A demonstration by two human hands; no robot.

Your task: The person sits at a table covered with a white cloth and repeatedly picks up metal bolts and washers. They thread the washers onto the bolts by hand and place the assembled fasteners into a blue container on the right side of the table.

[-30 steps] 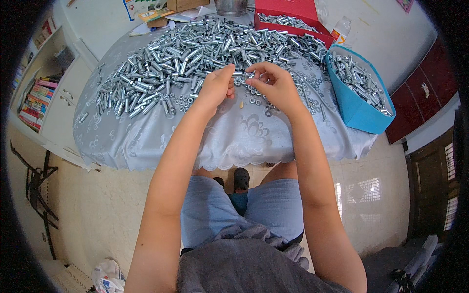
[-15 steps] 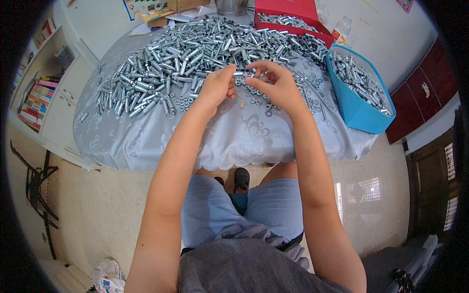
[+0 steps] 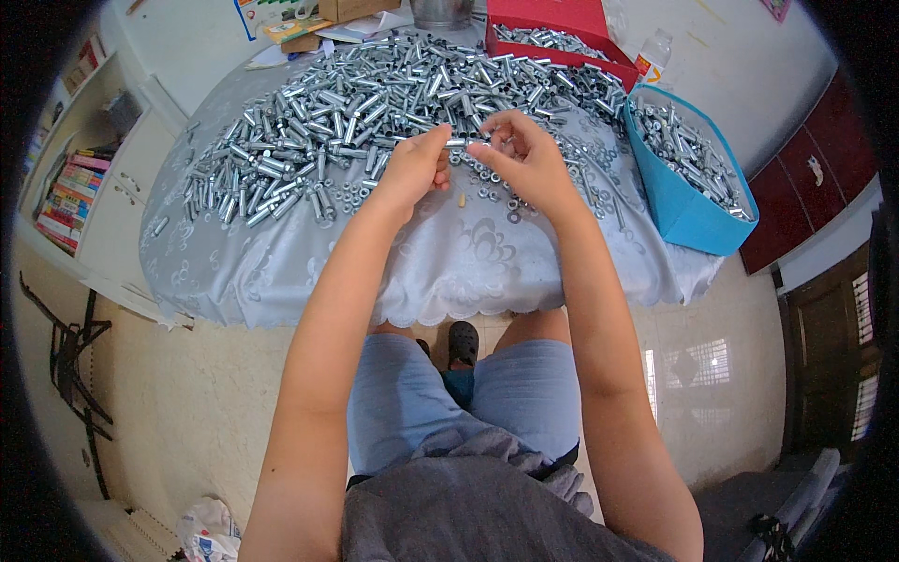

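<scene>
My left hand [image 3: 417, 169] is closed, pinching a silver metal expansion bolt [image 3: 456, 144] that lies level between my two hands. At its right end is my right hand [image 3: 526, 161], thumb against the bolt and the other fingers curled above and behind it. The exact contact of those fingers is partly hidden. Right behind both hands spreads a large heap of similar silver bolts and sleeves [image 3: 346, 112]. Loose nuts and washers [image 3: 354, 195] lie in front of the heap. A small tan piece [image 3: 462, 199] rests on the cloth just below my hands.
A grey patterned tablecloth [image 3: 449, 272] covers the round-edged table. On the right stands a blue bin [image 3: 698, 220] full of bolts. Behind the heap are an open red box [image 3: 613, 70] with more parts, a clear bottle [image 3: 654, 56] and a metal bucket [image 3: 442, 11].
My right hand's fingers have curled in more, and its thumb has shifted slightly left along the bolt. My left hand stays in place with its grip.
</scene>
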